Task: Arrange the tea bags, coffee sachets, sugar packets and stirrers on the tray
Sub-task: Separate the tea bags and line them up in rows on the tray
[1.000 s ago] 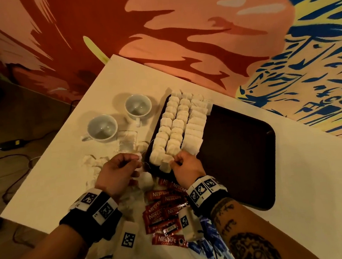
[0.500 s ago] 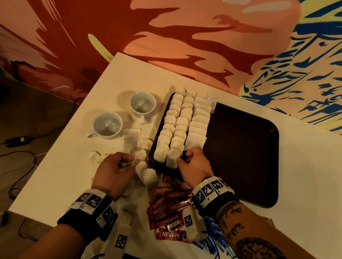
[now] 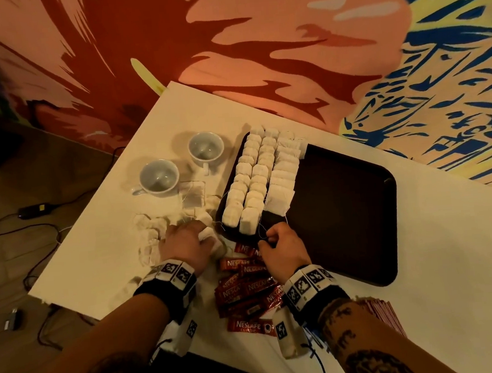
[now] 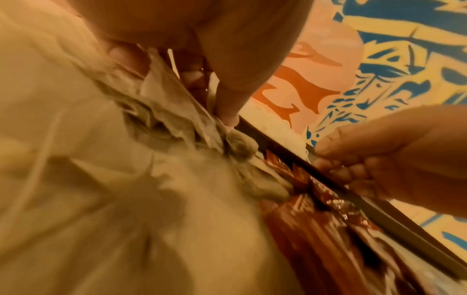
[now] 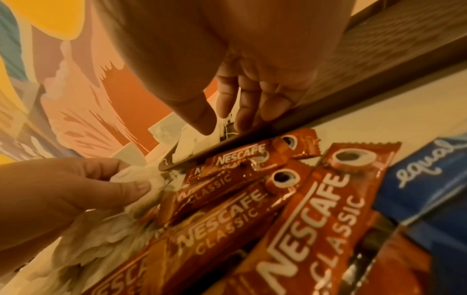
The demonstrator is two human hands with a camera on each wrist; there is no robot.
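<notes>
A dark brown tray lies on the white table, and three rows of white tea bags fill its left part. My left hand, just left of the tray's near corner, grips a loose tea bag between thumb and fingers. My right hand is at the tray's near rim, thumb and forefinger pinching the thin string of a tea bag in the rows. Red coffee sachets lie heaped between my wrists. The left wrist view is blurred.
Two empty white cups stand left of the tray. Loose tea bags are scattered on the table beside my left hand. Blue sweetener packets and pink packets lie near my right forearm. The table edge runs close on the left.
My right hand has drawn back from the front tea bags to the tray's near rim, holding a string. My left hand has closed on a loose tea bag beside the tray.
</notes>
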